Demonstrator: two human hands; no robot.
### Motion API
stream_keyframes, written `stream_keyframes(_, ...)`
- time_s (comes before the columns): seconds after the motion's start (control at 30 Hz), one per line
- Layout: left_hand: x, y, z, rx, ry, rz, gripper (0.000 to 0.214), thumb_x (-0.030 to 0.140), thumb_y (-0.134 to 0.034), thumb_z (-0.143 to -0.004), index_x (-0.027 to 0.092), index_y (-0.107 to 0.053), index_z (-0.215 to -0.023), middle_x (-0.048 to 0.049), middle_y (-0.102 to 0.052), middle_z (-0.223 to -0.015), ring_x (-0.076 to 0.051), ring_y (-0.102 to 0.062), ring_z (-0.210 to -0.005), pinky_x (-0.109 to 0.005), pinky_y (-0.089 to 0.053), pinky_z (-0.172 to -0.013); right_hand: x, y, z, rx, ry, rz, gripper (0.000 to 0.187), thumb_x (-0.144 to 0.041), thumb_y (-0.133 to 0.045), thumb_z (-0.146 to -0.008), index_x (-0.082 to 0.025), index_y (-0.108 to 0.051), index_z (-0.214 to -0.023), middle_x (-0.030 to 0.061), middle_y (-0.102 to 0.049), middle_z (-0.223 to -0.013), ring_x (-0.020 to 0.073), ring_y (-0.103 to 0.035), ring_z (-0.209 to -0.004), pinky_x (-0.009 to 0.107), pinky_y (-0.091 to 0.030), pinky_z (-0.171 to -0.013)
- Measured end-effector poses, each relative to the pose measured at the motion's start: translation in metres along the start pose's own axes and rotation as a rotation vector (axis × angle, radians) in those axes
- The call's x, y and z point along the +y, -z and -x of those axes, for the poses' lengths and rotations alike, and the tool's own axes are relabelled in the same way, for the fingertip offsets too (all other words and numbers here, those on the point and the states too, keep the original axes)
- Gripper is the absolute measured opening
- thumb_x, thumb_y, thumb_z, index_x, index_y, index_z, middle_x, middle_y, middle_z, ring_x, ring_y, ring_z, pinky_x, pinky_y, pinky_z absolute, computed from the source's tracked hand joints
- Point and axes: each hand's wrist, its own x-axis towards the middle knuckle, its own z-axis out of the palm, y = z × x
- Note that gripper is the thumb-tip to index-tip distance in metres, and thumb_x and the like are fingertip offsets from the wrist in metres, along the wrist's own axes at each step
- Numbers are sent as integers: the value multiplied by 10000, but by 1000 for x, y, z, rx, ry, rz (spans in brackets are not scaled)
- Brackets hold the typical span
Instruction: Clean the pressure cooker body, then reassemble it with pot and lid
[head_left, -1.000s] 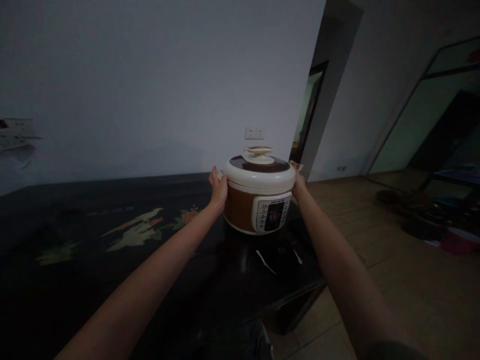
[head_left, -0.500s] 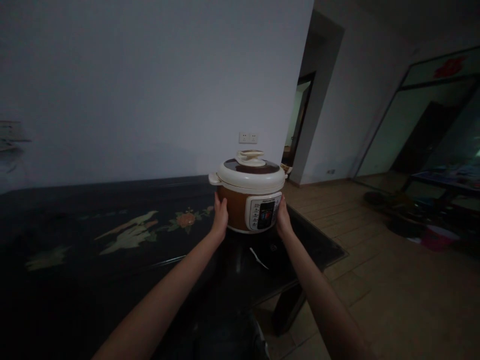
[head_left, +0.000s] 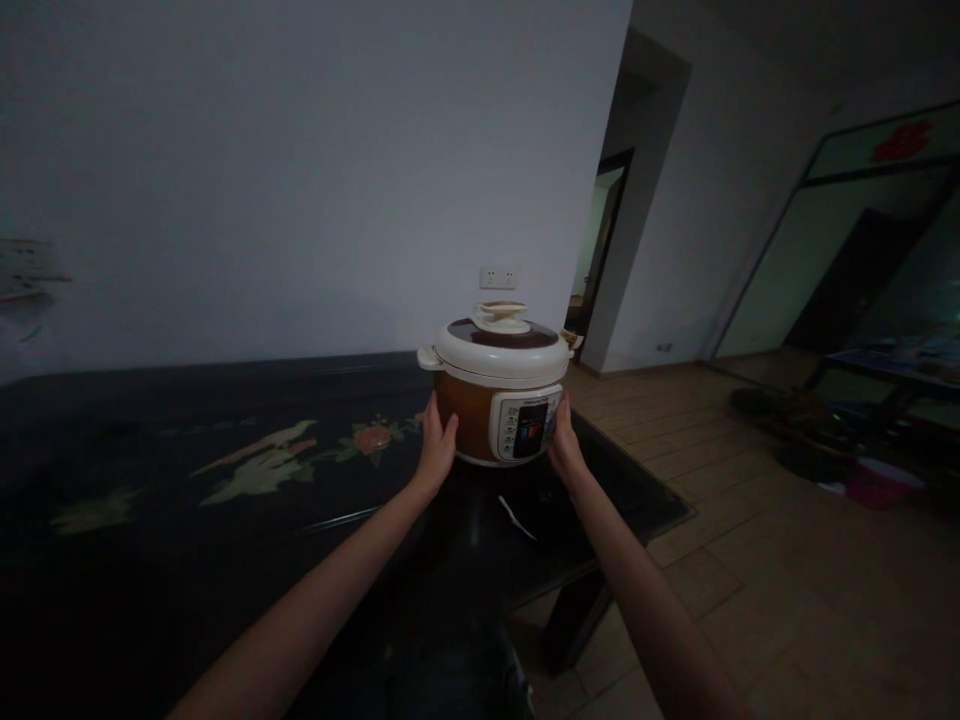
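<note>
A brown and cream electric pressure cooker (head_left: pixel 465 415) with its lid on stands upright near the right end of a dark table (head_left: pixel 352 560). Its control panel faces toward me. My left hand (head_left: pixel 437 445) presses the cooker's left side, thumb toward me and the other fingers partly hidden behind the body. On the opposite side my right hand (head_left: pixel 564 445) grips beside the panel, with most of its fingers out of sight. A thin white spoon-like piece (head_left: pixel 517 518) lies on the table in front of the cooker.
Behind the table rises a pale wall with a double socket (head_left: pixel 498 278); another socket (head_left: pixel 26 265) is at far left. Flower and bird inlays (head_left: pixel 259 465) decorate the tabletop. Tiled floor (head_left: pixel 720 560), a pink basin (head_left: pixel 883 483) and a cluttered table (head_left: pixel 892 365) lie to the right.
Both hands stay on the cooker, the left one shifted very slightly lower and outward. The cooker looks nearly unmoved; the view has tilted a little.
</note>
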Motion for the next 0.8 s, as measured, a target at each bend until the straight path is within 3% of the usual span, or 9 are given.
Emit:
stream_keyframes(0.07, 4, 21, 13, -36, -90, -97, 565, 281, -433, -867, 193, -259, -1398, -114, -285, -1460, -197, -239, -1363, -423, -170, -1139, -1, 8, 21, 38, -27, 119, 792, -634, -379, -831, -231, -135, -1467, 50, -188, -1525, 186, -207, -1387, 395, -205, -1121)
stream_keyframes(0.13, 9, 49, 29, -132, -184, -194, 472, 252, -435, -860, 190, -379, -1324, -106, -405, -1375, -197, -348, -1297, -423, -234, -1115, 1, 17, 52, 48, 34, 334, 803, -597, -462, -803, -194, -212, -1452, 87, -209, -1517, 221, -184, -1392, 416, -165, -1131)
stream_keyframes(0.2, 10, 77, 45, -290, -238, -285, 350, 227, -402, -871, 207, -502, -1205, -81, -520, -1254, -190, -458, -1196, -412, -324, -1062, 4, 26, 88, -101, 159, 590, 720, -542, -465, -822, -194, -287, -1427, 101, -270, -1494, 235, -228, -1377, 432, -220, -1113)
stream_keyframes(0.3, 4, 111, 61, -491, -279, -439, 295, 189, -391, -864, 220, -584, -1085, -55, -591, -1142, -182, -535, -1087, -374, -402, -983, 5, 31, 127, -298, 211, 975, 567, -471, -454, -854, -238, -406, -1368, 83, -347, -1461, 264, -259, -1365, 480, -241, -1089)
stream_keyframes(0.43, -6, 134, 63, -475, -241, -532, 290, 169, -379, -857, 209, -598, -1043, -45, -618, -1097, -170, -564, -1033, -342, -433, -932, -1, 26, 133, -371, 175, 1261, 493, -424, -433, -877, -195, -489, -1311, 107, -434, -1404, 297, -319, -1333, 502, -248, -1069)
stream_keyframes(0.57, -11, 141, 58, -452, -204, -544, 277, 188, -376, -863, 197, -612, -1008, -44, -639, -1049, -166, -581, -998, -322, -443, -901, -10, 23, 123, -371, 167, 1347, 458, -403, -422, -892, -172, -532, -1272, 135, -438, -1395, 322, -325, -1323, 531, -263, -1040)
stream_keyframes(0.67, -15, 143, 57, -480, -167, -559, 274, 180, -389, -849, 195, -627, -985, -43, -646, -1032, -165, -592, -973, -307, -447, -879, -28, 12, 127, -307, 251, 1301, 416, -388, -439, -890, -164, -571, -1215, 139, -480, -1358, 324, -354, -1300, 549, -230, -1045)
stream_keyframes(0.73, -19, 144, 57, -469, -130, -570, 273, 181, -390, -845, 192, -633, -967, -46, -656, -1014, -166, -599, -957, -299, -449, -863, -46, -11, 135, -318, 312, 1166, 361, -367, -420, -903, -181, -597, -1156, 116, -558, -1272, 272, -448, -1223, 481, -282, -1034)
stream_keyframes(0.8, -21, 144, 57, -444, -97, -587, 268, 191, -398, -842, 192, -635, -966, -47, -665, -1008, -170, -604, -953, -294, -449, -852, -61, -49, 141, -472, 342, 957, 309, -345, -393, -918, -213, -616, -1085, 72, -635, -1126, 189, -561, -1050, 338, -402, -922)
